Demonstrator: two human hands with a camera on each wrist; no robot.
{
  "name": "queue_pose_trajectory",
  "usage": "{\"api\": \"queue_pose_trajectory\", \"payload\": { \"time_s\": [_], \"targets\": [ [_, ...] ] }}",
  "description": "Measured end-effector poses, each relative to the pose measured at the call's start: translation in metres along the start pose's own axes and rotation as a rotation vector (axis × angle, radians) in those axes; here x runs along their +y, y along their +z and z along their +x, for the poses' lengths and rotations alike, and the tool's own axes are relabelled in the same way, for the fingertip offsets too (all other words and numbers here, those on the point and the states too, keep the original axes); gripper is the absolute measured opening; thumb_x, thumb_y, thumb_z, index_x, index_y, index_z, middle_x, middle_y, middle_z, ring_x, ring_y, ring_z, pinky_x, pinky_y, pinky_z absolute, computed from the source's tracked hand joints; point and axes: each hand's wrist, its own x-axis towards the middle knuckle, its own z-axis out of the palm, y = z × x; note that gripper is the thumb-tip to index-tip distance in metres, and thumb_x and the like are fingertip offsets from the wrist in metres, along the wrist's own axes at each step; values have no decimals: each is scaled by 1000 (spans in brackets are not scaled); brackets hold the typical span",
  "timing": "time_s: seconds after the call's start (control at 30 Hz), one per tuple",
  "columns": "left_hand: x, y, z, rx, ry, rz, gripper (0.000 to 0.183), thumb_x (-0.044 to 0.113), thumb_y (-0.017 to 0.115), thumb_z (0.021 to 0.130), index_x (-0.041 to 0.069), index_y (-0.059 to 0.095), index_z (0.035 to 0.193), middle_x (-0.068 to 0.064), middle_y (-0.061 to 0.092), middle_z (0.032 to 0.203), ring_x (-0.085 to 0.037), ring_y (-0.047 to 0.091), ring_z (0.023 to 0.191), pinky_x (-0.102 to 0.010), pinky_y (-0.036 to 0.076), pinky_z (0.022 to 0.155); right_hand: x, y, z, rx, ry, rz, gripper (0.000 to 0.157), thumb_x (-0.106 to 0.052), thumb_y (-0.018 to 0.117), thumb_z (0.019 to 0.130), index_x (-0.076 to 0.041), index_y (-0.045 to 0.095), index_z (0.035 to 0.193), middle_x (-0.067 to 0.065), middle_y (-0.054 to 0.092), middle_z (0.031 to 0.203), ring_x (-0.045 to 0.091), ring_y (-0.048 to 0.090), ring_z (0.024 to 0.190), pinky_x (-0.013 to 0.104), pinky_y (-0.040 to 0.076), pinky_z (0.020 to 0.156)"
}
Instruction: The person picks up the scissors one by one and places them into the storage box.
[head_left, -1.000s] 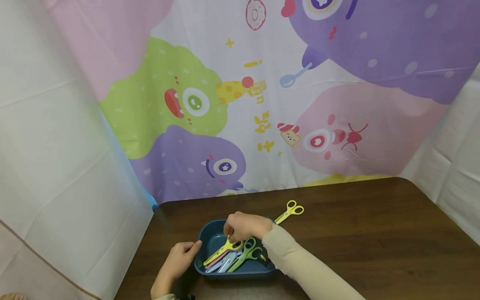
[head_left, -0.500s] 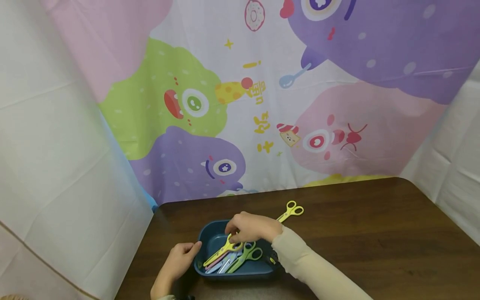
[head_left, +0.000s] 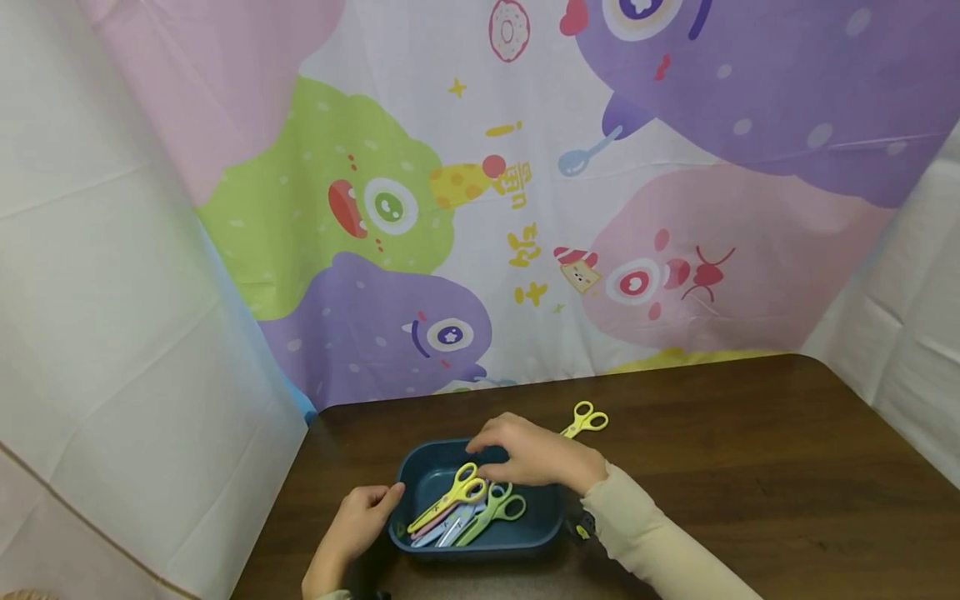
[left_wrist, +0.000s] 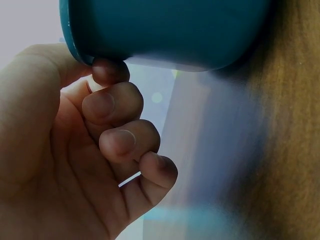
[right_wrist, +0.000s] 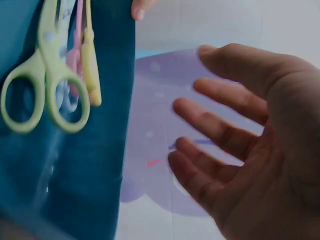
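My left hand (head_left: 356,522) pinches the left rim of a dark blue plastic bin (head_left: 487,550) between thumb and forefinger; the left wrist view shows its other fingers loosely curled below. Inside the bin lie yellow scissors (head_left: 455,497), green scissors (head_left: 482,521), pink scissors (right_wrist: 73,60) and light-blue scissors (head_left: 452,527), side by side with blades toward the front left. My right hand (head_left: 540,457) hovers over the bin's back right part, fingers spread and holding nothing. In the right wrist view, the green scissors (right_wrist: 48,70) show clearly, apart from the fingers.
Another pair of yellow scissors (head_left: 577,427) lies on the dark wooden table (head_left: 720,450) behind the bin, its blades hidden by my right hand. A printed cartoon curtain (head_left: 525,333) hangs along the table's back edge, with white cloth (head_left: 150,350) on the left side.
My right hand has let go of the yellow scissors in the bin and drawn back to the right, its fingers spreading. The left hand stays on the rim.
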Motion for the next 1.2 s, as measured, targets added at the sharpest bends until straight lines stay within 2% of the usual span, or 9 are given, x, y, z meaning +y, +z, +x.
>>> {"api": "queue_pose_trajectory", "payload": {
  "time_s": [0.27,0.5,0.63,0.87,1.07,1.2],
  "targets": [
    [0,-1,-1,1,-1,-2,49,37,60,104,11,50,64,3,36,60,-11,36,56,-26,30,55,4,-6,-11,120,-41,-2,40,-28,72,97,-11,68,133,7,68,128,23,55,125,44,45,108],
    [1,-1,0,0,4,-6,49,38,60,103,11,51,64,3,36,59,-11,36,56,-26,30,56,4,-7,-21,177,-5,15,46,-32,72,96,-13,65,137,4,66,134,29,51,135,52,44,111],
    [1,-1,0,-2,-3,-9,49,38,61,103,11,52,64,3,37,59,-11,37,56,-26,30,56,9,-7,-28,220,-13,10,46,-34,72,96,-14,65,138,3,65,138,28,53,136,52,46,109],
    [0,-1,1,-4,-6,-12,49,38,60,104,10,53,65,3,38,60,-12,38,57,-27,31,56,21,-8,-40,240,24,-13,52,-42,72,95,-18,63,140,4,60,143,27,50,139,54,46,109],
    [-1,-1,0,-4,8,-7,50,40,59,104,11,52,64,4,37,59,-11,37,56,-26,31,55,31,-11,-49,281,-5,-51,56,-42,76,91,-17,63,139,6,59,144,30,46,143,56,43,111],
    [-1,0,1,-1,12,-2,50,40,59,104,11,51,64,4,37,59,-10,37,55,-26,31,55,39,-15,-56,299,17,-57,60,-49,75,90,-21,61,142,5,55,148,29,44,145,58,43,110]
  ]
}}
